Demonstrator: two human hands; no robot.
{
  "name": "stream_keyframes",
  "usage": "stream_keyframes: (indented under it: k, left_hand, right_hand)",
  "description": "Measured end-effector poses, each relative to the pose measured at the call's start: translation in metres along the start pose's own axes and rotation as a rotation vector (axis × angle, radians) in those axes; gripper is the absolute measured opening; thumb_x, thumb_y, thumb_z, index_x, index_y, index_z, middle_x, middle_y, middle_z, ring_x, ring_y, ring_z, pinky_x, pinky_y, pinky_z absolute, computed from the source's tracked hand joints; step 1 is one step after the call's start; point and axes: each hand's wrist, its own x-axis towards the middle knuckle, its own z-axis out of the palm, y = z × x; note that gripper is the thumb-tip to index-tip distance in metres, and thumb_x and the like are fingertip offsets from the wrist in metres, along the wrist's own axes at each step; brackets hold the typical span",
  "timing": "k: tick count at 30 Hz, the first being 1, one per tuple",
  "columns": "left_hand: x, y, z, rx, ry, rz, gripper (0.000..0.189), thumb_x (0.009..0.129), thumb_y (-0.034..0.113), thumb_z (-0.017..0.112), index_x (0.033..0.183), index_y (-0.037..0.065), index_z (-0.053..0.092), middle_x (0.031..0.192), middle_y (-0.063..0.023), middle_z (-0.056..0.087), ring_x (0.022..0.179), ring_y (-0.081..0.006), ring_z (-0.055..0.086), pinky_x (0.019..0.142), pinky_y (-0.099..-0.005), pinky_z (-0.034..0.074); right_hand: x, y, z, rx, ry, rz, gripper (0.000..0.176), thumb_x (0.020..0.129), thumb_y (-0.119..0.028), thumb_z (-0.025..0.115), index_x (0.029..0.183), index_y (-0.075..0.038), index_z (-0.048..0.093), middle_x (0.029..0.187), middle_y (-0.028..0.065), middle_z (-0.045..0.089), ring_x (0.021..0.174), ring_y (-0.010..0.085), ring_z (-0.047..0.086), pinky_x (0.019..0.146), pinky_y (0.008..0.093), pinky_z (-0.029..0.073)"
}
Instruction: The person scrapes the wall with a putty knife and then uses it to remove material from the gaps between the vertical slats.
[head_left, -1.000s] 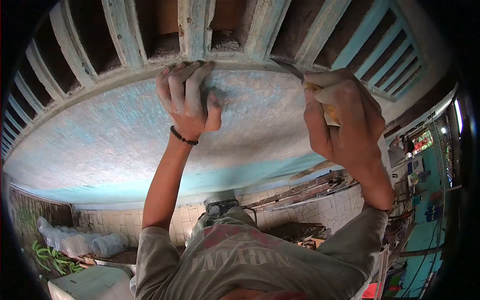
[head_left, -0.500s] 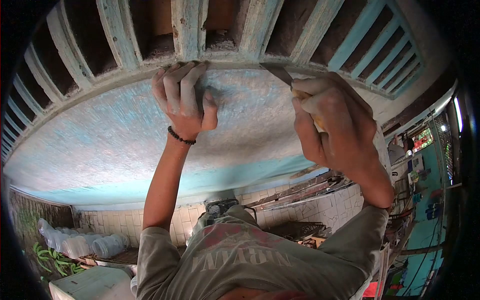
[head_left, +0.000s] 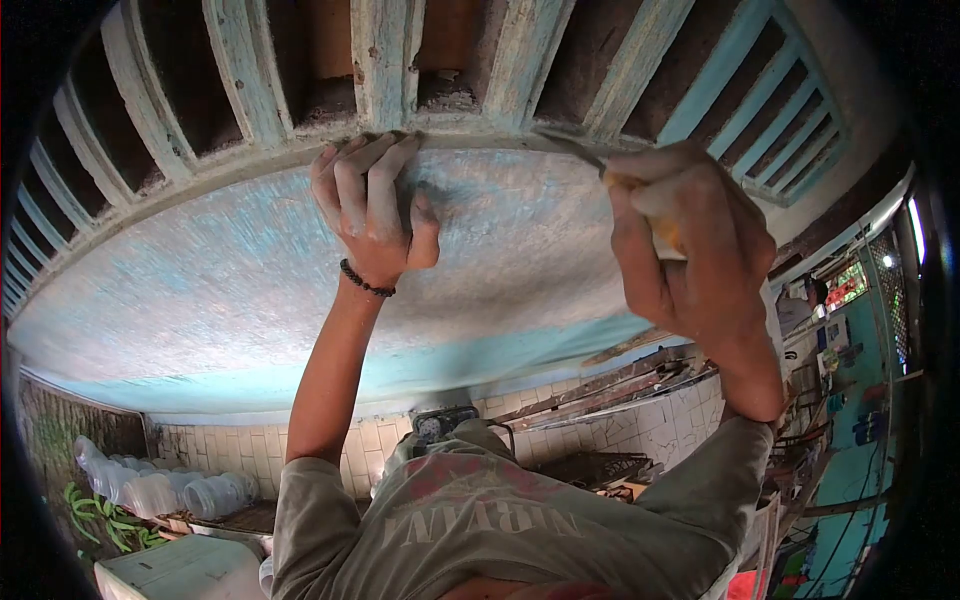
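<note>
A wall panel [head_left: 500, 235] with patchy, scraped-looking pale blue and whitish paint curves below a row of worn wooden slats [head_left: 385, 60]. My left hand [head_left: 372, 205] rests at the panel's top, fingertips on the narrow ledge [head_left: 465, 133] beneath the slats, thumb apart; it holds nothing. In my right hand [head_left: 695, 235] is a scraper [head_left: 572, 146] with a thin, dark flat blade and a yellowish handle, mostly hidden by the closed fingers. Its blade points left along the ledge and is blurred; whether it touches is hard to tell. Pale dust coats both hands.
Low on the left are several clear plastic containers [head_left: 205, 492] and a pale box-like surface [head_left: 180, 572]. Long wooden strips [head_left: 600, 388] lie below the panel, beside a tiled surface [head_left: 665, 425]. A person [head_left: 797, 305] is partly visible at the far right.
My right hand has moved a little to the right and slightly down with the scraper, whose blade has turned flatter. My left hand keeps its place on the ledge while the view shifts slightly.
</note>
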Motion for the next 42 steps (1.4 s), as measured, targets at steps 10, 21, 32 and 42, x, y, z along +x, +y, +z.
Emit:
stream_keyframes:
  k: [10, 21, 32, 42]
  left_hand:
    - [-0.001, 0.0, -0.001, -0.007, -0.009, -0.015, 0.05, 0.076, 0.029, 0.056, 0.116, 0.003, 0.074, 0.112, -0.0155, 0.07, 0.11, -0.0335, 0.06, 0.112, -0.055, 0.034]
    - [0.001, 0.0, 0.0, 0.004, -0.003, -0.005, 0.049, 0.078, 0.029, 0.054, 0.115, 0.003, 0.073, 0.112, -0.0152, 0.07, 0.108, -0.0329, 0.06, 0.112, -0.0547, 0.035]
    - [0.0, 0.0, -0.001, 0.006, -0.007, -0.007, 0.049, 0.078, 0.029, 0.054, 0.114, 0.003, 0.073, 0.112, -0.0157, 0.07, 0.11, -0.0329, 0.061, 0.112, -0.0541, 0.035]
    - [-0.001, 0.0, 0.002, 0.008, 0.012, -0.003, 0.049, 0.079, 0.031, 0.054, 0.114, 0.004, 0.074, 0.111, -0.0151, 0.07, 0.11, -0.0334, 0.061, 0.112, -0.0533, 0.035]
  right_hand:
    - [-0.002, 0.002, -0.002, 0.03, 0.0, 0.009, 0.018, 0.089, 0.006, 0.071, 0.096, -0.001, 0.055, 0.095, 0.0185, 0.074, 0.077, 0.0258, 0.076, 0.065, 0.0326, 0.059]
    - [0.002, 0.002, -0.006, 0.04, -0.015, -0.004, 0.018, 0.089, 0.005, 0.073, 0.093, -0.001, 0.056, 0.095, 0.0196, 0.074, 0.078, 0.0286, 0.075, 0.068, 0.0346, 0.059]
    - [-0.002, 0.008, 0.005, 0.043, 0.023, -0.033, 0.026, 0.083, 0.004, 0.072, 0.105, 0.0, 0.059, 0.087, 0.0159, 0.062, 0.074, 0.0337, 0.066, 0.063, 0.0438, 0.054]
    - [0.0, -0.006, -0.002, 0.048, -0.097, 0.037, 0.019, 0.089, 0.006, 0.072, 0.093, -0.001, 0.056, 0.096, 0.0191, 0.073, 0.081, 0.0302, 0.075, 0.067, 0.0356, 0.059]
